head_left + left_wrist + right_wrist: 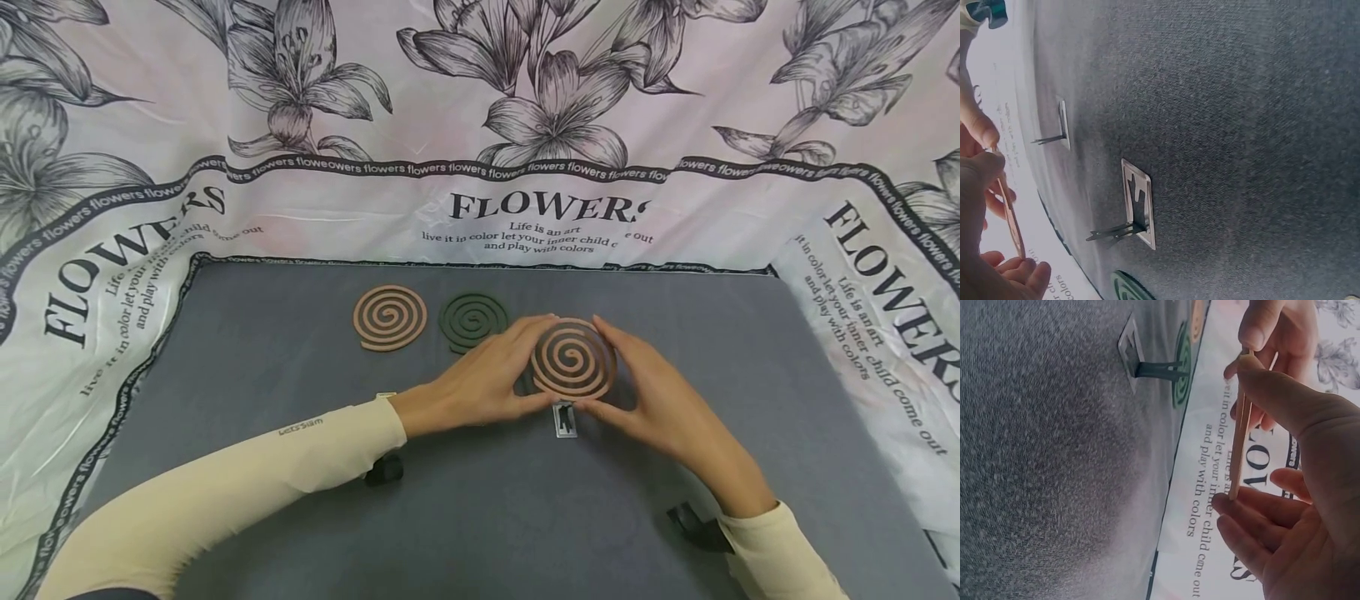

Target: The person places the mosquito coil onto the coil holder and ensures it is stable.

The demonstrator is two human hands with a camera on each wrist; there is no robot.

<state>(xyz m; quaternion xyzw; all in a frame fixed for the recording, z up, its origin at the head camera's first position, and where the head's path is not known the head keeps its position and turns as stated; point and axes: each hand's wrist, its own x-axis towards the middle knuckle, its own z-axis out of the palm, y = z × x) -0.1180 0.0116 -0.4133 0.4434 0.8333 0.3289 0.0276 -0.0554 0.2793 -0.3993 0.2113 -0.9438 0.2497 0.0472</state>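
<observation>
Both hands hold a brown mosquito coil point(573, 358) by its rim, raised off the table. My left hand point(480, 379) pinches its left side between thumb and fingers; my right hand point(663, 400) does the same on the right. Seen edge-on in the right wrist view, the coil point(1240, 437) lies between thumb and fingertips. Below it is a small metal coil stand point(557, 422) with an upright prong. The left wrist view shows two such stands, a nearer stand point(1151, 219) and a farther stand point(1067, 128). In the head view, the left hand slightly overlaps a dark green coil point(472, 320).
Another brown coil point(390, 317) lies flat at the back left, beside the green one. A grey cloth point(480, 517) covers the table. White flower-printed fabric point(337, 221) rises along its back and sides. Black wrist straps point(384, 469) show under the cream sleeves point(300, 450).
</observation>
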